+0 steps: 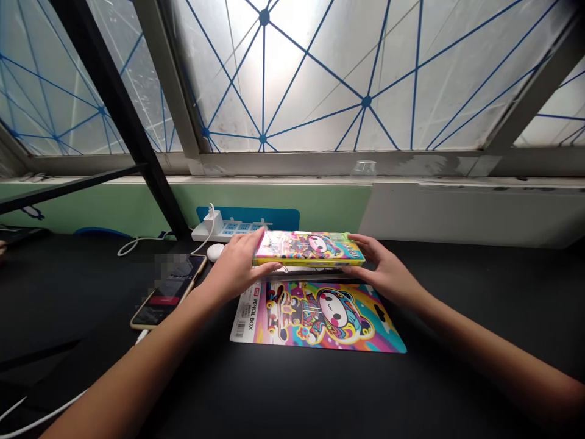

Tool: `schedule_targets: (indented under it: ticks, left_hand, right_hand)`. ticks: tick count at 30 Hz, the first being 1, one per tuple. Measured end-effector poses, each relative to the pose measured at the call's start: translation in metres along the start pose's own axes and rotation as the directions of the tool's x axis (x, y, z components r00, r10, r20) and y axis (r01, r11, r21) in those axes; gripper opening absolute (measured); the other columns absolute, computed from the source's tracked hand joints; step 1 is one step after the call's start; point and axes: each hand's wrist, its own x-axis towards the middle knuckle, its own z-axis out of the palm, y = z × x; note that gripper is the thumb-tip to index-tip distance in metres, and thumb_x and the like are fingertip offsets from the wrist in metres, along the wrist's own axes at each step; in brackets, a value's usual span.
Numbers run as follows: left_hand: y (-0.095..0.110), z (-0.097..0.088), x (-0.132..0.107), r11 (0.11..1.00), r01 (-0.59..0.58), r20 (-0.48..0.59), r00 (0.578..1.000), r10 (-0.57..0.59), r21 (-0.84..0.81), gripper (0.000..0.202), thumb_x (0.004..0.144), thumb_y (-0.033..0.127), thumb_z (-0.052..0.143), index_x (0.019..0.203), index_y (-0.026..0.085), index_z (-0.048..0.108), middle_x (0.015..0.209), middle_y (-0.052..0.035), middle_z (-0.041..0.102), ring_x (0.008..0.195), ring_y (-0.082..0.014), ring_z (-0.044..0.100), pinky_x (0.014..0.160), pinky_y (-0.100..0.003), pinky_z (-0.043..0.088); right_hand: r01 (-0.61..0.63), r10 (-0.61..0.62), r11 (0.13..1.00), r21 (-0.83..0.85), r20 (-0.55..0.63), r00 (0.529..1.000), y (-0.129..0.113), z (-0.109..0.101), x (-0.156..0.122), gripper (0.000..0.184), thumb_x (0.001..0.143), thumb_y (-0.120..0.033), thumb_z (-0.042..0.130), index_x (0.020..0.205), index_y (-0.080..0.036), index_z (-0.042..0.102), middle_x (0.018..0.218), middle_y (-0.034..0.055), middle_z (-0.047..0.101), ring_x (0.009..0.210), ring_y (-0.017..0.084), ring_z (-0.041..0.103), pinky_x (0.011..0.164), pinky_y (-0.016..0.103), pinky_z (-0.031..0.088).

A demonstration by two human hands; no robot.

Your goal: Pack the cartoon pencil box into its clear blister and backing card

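Note:
Between my two hands is a colourful pencil box point(311, 247) with a cartoon character on its lid and a yellow front edge. My left hand point(240, 259) grips its left end, thumb along the front side. At the right end, my right hand point(377, 265) closes on it with the fingers on top and the thumb at the front. The box is tilted toward me. Nearer to me, a flat printed card point(315, 317) marked "PENCIL BOX" lies on the black table, showing the same character. A pale strip shows just under the box; what it is I cannot make out.
Left of my hands, a phone point(169, 292) with a lit screen lies plugged into a white cable. Behind it are a round white object point(214, 252) and a power strip point(237, 228) with a charger. A black metal frame point(114, 110) rises at the left. A clear cup point(364, 167) stands on the windowsill.

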Motion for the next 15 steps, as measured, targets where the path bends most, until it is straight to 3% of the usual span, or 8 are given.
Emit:
schedule_targets:
  ticks: [6, 10, 15]
  left_hand:
    - [-0.01, 0.015, -0.014, 0.999, 0.018, 0.135, 0.991, -0.022, 0.028, 0.078, 0.1, 0.06, 0.049, 0.159, 0.012, 0.034, 0.158, -0.0194, 0.047, 0.143, -0.0375, 0.042, 0.116, -0.052, 0.037]
    - [-0.005, 0.017, -0.015, 0.997, 0.045, 0.159, 0.986, -0.054, 0.06, 0.079, 0.101, 0.061, 0.043, 0.16, 0.009, 0.032, 0.158, -0.0206, 0.046, 0.144, -0.0384, 0.041, 0.116, -0.052, 0.037]
    - [-0.006, 0.021, -0.015, 0.997, 0.028, 0.162, 0.986, -0.039, 0.072, 0.078, 0.103, 0.06, 0.038, 0.16, 0.007, 0.033, 0.16, -0.0214, 0.044, 0.146, -0.0389, 0.04, 0.117, -0.053, 0.036]
  right_hand:
    - [-0.034, 0.043, 0.991, -0.127, 0.072, 0.996, 0.006, 0.012, -0.012, 0.066, 0.095, -0.05, 0.063, 0.152, -0.028, 0.04, 0.148, 0.0122, 0.06, 0.132, 0.032, 0.061, 0.106, 0.049, 0.053]
    - [0.014, 0.012, 0.947, -0.321, 0.08, 0.997, 0.005, 0.01, -0.016, 0.066, 0.098, -0.049, 0.055, 0.158, -0.029, 0.035, 0.158, 0.0134, 0.049, 0.137, 0.037, 0.055, 0.108, 0.057, 0.049]
    - [0.097, -0.057, 0.87, -0.484, 0.095, 0.994, 0.01, 0.009, -0.018, 0.069, 0.102, -0.05, 0.048, 0.163, -0.029, 0.026, 0.162, 0.0125, 0.045, 0.143, 0.036, 0.049, 0.11, 0.056, 0.048]
